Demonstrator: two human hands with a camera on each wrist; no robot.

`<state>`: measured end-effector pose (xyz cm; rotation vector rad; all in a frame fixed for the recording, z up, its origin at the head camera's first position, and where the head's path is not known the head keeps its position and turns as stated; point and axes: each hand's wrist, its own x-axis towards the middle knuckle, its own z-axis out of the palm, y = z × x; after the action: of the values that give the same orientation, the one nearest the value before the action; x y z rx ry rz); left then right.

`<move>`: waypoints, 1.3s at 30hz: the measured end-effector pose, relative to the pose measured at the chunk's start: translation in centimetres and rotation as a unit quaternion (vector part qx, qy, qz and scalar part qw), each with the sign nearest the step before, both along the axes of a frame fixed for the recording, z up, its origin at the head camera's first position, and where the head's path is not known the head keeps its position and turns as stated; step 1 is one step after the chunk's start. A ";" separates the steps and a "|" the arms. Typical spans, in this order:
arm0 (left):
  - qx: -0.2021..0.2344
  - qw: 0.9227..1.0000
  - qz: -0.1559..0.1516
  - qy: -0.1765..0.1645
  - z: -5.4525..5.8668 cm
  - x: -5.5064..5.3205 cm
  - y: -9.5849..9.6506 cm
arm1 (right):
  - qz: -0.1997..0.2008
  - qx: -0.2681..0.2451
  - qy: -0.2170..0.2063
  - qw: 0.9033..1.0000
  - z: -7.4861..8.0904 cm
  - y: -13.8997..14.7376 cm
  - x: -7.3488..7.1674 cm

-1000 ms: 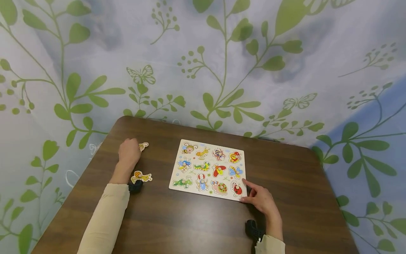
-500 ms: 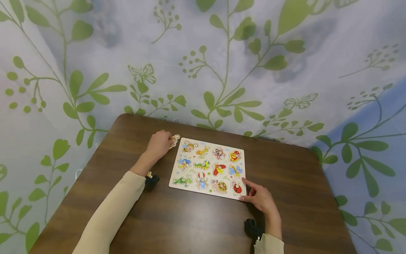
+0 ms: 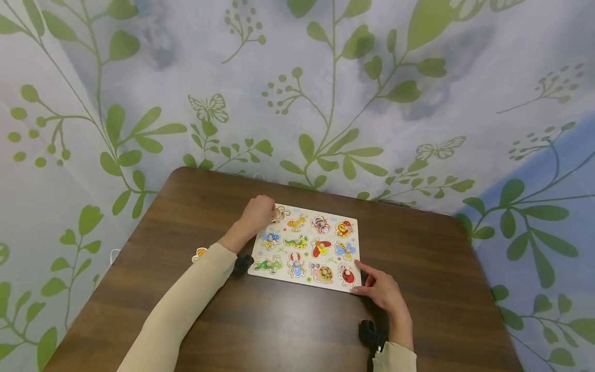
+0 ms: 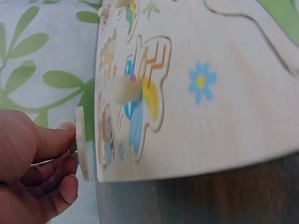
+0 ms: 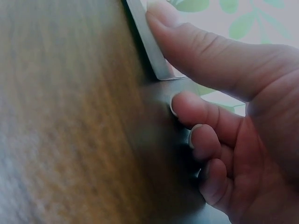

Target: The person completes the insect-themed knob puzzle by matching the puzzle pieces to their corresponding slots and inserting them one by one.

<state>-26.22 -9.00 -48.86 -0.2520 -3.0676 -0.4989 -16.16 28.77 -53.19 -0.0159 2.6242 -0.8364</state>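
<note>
My left hand (image 3: 259, 212) is at the far left corner of the wooden knob puzzle board (image 3: 281, 251). In the left wrist view its thumb and fingers pinch the knob of a thin bee puzzle piece (image 4: 80, 140), seen edge-on just beside the board. The head view shows the curled antennae over the bee's place, with the rest behind the hand. My right hand (image 3: 385, 292) holds the board's near right corner between thumb and forefinger. In the right wrist view the thumb (image 5: 201, 51) lies along the board's edge, with the other fingers loosely curled below it.
An orange-striped puzzle piece (image 3: 199, 252) lies on the brown table (image 3: 279, 330), left of the board and partly behind the left sleeve (image 3: 186, 299). Several knobbed insect pieces sit in the board. A leaf-patterned curtain (image 3: 297, 103) hangs behind the table.
My left hand has carried the bee piece from the table's left side rightward to the board's far left corner. The right hand has stayed at the near right corner.
</note>
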 end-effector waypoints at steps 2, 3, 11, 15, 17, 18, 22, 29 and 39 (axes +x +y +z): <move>-0.005 1.000 -0.006 0.001 -0.1 -0.2 0.4 | 0.000 -0.001 0.001 1.000 -0.1 0.0 0.0; -0.004 1.000 -0.007 0.000 -0.1 -0.2 0.6 | -0.001 -0.002 0.001 1.000 -0.1 0.0 0.0; -0.012 1.000 -0.003 -0.020 -0.4 -0.3 1.5 | -0.004 -0.006 0.001 1.000 -0.5 0.0 0.1; -0.010 1.000 -0.001 -0.029 -0.6 -0.3 1.5 | -0.005 -0.006 0.000 1.000 -0.5 -0.1 0.2; -0.007 0.999 -0.003 -0.032 -0.7 -0.3 1.6 | -0.007 -0.006 -0.002 1.000 -0.5 -0.1 0.2; -0.009 0.999 -0.005 -0.032 -0.8 -0.3 1.6 | -0.008 -0.006 -0.002 1.000 -0.4 0.0 0.2; -0.011 1.000 -0.005 -0.029 -1.1 -0.3 1.7 | -0.009 -0.004 0.000 1.000 -0.3 0.0 0.2; -0.050 0.999 -0.007 0.008 -1.2 -0.2 2.0 | -0.005 -0.002 0.001 1.000 -0.2 0.2 0.2; 0.011 1.000 0.015 -0.016 -0.9 1.3 0.4 | -0.007 -0.004 0.007 1.000 -0.4 0.3 0.2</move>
<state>-24.93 -8.58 -49.71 -0.1995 -3.0885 -0.5414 -15.97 29.06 -53.63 -0.0054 2.6365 -0.8532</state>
